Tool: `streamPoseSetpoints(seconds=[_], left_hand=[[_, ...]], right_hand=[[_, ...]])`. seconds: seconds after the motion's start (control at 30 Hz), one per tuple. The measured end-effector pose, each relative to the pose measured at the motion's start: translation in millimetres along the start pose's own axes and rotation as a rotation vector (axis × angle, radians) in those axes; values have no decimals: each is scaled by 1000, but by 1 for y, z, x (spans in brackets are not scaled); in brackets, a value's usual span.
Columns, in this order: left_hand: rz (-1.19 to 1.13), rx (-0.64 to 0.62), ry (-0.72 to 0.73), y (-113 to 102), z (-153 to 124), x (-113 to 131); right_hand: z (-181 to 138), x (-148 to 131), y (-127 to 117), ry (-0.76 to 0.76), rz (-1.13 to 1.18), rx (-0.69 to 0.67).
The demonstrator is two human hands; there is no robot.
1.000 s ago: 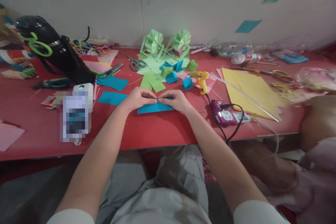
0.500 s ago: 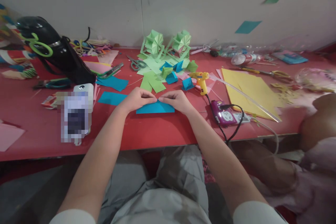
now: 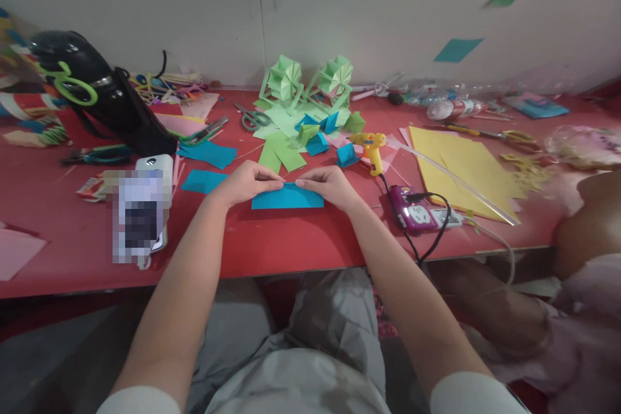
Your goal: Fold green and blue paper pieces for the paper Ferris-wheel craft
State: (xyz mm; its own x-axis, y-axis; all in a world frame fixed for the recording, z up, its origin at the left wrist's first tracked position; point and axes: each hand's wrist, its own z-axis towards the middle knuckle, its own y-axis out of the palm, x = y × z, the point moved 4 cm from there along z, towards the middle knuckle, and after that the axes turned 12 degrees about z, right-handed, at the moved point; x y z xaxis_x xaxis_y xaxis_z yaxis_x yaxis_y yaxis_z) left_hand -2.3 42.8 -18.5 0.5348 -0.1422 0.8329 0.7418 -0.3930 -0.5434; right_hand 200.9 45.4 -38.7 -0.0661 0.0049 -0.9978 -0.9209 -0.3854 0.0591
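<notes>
A strip of blue paper [image 3: 287,198] lies on the red table in front of me, its far edge pinched by both hands. My left hand [image 3: 246,182] is closed on the left part of that edge, thumb nearer me and fingers behind. On the right part, my right hand [image 3: 330,185] grips it the same way. A short stretch of the edge shows between the fingertips. Just left of my left hand lies another blue paper sheet [image 3: 201,180]. Beyond the hands are green paper pieces [image 3: 282,154] and small folded blue paper pieces [image 3: 317,143].
A yellow glue gun [image 3: 372,152] and a purple power socket [image 3: 412,209] with cables stand to the right, beside yellow paper [image 3: 460,171]. Green paper models [image 3: 334,76] and scissors [image 3: 253,118] are behind. At left are a phone [image 3: 158,171] and black bag [image 3: 107,97]. Another person's arm [image 3: 589,226] rests at right.
My hands have slid slightly apart along the far edge of the blue paper, the left hand moving left. More of that edge now shows between the fingertips.
</notes>
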Motion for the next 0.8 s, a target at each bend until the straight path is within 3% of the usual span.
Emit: streamPoseSetpoints(seconds=[0.2, 0.53, 0.8], left_hand=[[6, 70, 9, -4, 0, -1], [2, 74, -1, -11, -2, -4], [-32, 179, -37, -15, -3, -3]], right_hand=[[0, -2, -1, -5, 3, 19], [2, 2, -6, -35, 78, 40], [5, 7, -12, -70, 66, 86]])
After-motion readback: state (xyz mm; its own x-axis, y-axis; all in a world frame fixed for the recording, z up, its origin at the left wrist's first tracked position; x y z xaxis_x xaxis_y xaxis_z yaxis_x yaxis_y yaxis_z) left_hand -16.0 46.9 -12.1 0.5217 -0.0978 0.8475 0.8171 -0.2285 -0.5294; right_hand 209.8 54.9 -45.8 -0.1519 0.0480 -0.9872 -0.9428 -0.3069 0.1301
